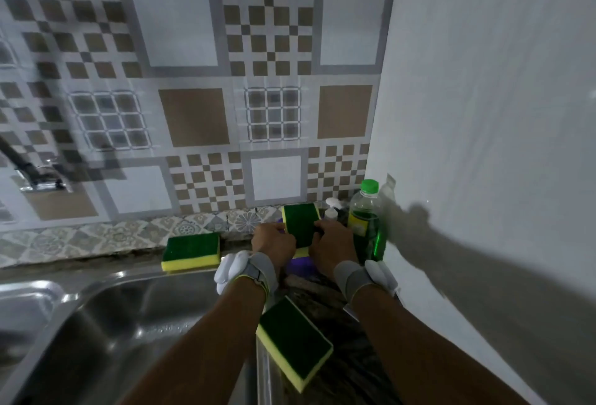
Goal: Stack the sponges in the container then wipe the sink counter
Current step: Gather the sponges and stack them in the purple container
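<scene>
Patterned wall tiles (pixel 193 66) in grey, white and brown back the work area, and a plain pale wall (pixel 483 98) closes it on the right. I note a steel sink (pixel 106 324) at lower left, its rim meeting a dark mottled counter (pixel 338 317).

Both hands reach forward to the back corner. I see the left hand (pixel 273 243) and the right hand (pixel 333 245) gripping one green-topped sponge (pixel 300 223) between them, fingers closed on its opposite sides; it stands tilted on edge, green face toward me. Directly beneath it a purple container (pixel 301 265) shows only in part, mostly hidden by the hands. I cannot tell whether the held sponge touches the container. Each wrist carries a grey strap with a white pad.

Two further sponges lie outside the container. One (pixel 192 251) rests flat on the counter by the sink's back rim, left of the hands, green side up. The other (pixel 295 343) lies between the forearms, green side up, overhanging the sink's right rim.

Just right of the hands, against the corner, stands a clear bottle (pixel 367 220) of green liquid with a green cap, and a small white pump dispenser (pixel 331 209) stands beside it.
</scene>
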`<state>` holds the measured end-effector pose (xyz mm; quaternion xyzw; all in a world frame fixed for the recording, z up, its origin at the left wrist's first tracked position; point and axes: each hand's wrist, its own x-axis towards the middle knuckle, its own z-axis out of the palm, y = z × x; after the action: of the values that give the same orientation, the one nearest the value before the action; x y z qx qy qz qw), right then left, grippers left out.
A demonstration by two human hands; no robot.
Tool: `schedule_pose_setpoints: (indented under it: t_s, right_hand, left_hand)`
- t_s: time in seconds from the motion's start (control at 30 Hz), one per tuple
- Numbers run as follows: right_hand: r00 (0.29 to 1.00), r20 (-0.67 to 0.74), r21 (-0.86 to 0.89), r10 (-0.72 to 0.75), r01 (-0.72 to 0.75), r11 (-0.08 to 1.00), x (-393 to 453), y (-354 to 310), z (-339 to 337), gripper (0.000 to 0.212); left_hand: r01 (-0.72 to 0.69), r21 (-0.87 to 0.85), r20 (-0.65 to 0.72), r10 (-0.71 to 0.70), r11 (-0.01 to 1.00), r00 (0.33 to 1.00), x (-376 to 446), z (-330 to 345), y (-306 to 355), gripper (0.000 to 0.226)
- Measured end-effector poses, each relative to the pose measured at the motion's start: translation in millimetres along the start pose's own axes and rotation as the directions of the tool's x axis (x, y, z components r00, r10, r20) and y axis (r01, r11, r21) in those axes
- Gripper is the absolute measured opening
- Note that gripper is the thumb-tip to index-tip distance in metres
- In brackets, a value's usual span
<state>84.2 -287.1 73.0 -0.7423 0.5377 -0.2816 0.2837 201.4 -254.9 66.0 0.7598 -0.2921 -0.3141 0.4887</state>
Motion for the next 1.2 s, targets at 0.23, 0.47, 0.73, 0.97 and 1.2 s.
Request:
schedule_pose_setpoints:
  t_s: [0.23,0.47,0.73,0.97,1.2]
  right_hand:
    - [1.000,-0.001,-0.046,-0.003,0.003,0.999,28,13,22,0.033]
    - [0.997,-0.051,-0.056,-0.063,0.060,0.997,11,9,18,0.037]
    - [0.991,-0.032,-0.106,-0.128,0.124,0.987,-51,11,11,0.032]
    - [0.984,0.177,-0.168,-0.013,0.043,0.985,-124,38,18,0.037]
    - [0.981,0.184,-0.084,-0.066,0.083,0.993,-164,48,14,0.030]
  left_hand:
    - [-0.053,0.120,0.013,0.052,0.991,0.999,29,12,-8,0.029]
    - [-0.076,0.179,-0.065,0.089,0.981,0.994,13,7,-4,0.026]
    - [-0.076,0.196,-0.180,0.112,0.978,0.977,-55,-14,-25,0.024]
    - [0.095,0.303,-0.261,-0.013,0.948,0.965,-122,-19,-88,0.056]
    - [0.095,0.187,-0.137,-0.070,0.978,0.988,-162,-19,-103,0.040]
